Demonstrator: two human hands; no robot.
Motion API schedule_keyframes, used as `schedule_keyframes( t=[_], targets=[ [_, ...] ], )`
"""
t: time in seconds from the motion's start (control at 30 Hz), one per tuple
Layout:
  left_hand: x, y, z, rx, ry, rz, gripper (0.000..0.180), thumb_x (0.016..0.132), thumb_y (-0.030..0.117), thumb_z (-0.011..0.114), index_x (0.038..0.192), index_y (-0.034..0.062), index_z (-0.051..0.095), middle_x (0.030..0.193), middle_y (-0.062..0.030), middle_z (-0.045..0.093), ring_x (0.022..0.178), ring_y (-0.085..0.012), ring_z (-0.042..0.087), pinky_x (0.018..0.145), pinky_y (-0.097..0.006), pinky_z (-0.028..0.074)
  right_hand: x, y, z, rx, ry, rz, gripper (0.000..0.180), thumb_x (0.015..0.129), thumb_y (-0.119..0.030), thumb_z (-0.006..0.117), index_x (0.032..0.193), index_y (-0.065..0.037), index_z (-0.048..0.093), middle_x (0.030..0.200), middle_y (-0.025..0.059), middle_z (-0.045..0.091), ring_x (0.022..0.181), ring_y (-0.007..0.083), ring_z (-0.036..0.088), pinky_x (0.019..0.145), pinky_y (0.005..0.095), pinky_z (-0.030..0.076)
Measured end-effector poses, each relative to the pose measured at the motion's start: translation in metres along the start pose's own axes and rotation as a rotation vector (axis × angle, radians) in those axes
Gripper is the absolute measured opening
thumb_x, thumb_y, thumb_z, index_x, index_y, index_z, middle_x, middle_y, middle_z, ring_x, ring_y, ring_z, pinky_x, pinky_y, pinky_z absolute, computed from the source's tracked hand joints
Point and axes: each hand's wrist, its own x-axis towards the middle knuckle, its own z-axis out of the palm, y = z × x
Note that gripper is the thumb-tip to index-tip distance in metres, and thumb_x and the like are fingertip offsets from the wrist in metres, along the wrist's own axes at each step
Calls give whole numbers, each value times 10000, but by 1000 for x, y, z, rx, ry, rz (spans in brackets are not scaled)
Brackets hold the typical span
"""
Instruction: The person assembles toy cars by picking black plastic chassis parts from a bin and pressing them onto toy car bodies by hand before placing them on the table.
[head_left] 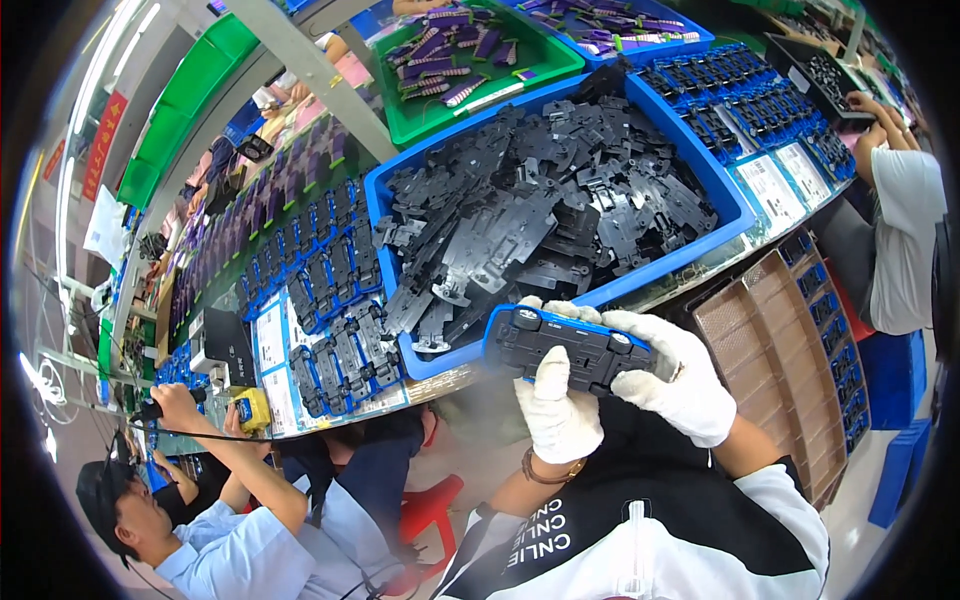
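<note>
Both my white-gloved hands hold one toy car [568, 350], blue-bodied with its black underside facing up. My left hand [558, 410] is closed on its left end, the thumb resting on the underside. My right hand [685, 378] grips the right end, fingers wrapped along the far blue edge. The car hangs in front of the near rim of a large blue bin [640, 285]. Heaped inside that bin are many loose black plastic chassis plates [500, 235].
Rows of blue-and-black toy cars [345, 365] stand left of the bin, more [720, 100] at far right. Behind is a green bin [490, 95] of purple parts. A brown divided tray [765, 350] lies at my right. Co-workers [230, 545] sit on both sides; a red stool [430, 520] is nearby.
</note>
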Motion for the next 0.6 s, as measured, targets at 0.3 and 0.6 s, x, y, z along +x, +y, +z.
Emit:
schedule_keyframes(
  t=[0.3, 0.6],
  targets=[
    [-5, 2, -7, 73, 88, 101, 493, 868, 66, 583, 1326, 89, 404, 1202, -95, 531, 1131, -254, 535, 1016, -423, 444, 1, 15, 14, 46, -23, -7, 616, 815, -142, 758, 1338, 9, 471, 1240, 103, 527, 1129, 171, 530, 946, 312, 459],
    [-1, 14, -19, 63, 131, 129, 447, 883, 69, 562, 1306, 104, 423, 1208, -99, 528, 1113, -245, 548, 986, -408, 460, 9, 18, 28, 178, -47, 23, 597, 850, -115, 723, 1362, 10, 443, 1239, 90, 555, 1077, 150, 550, 910, 298, 477]
  ],
)
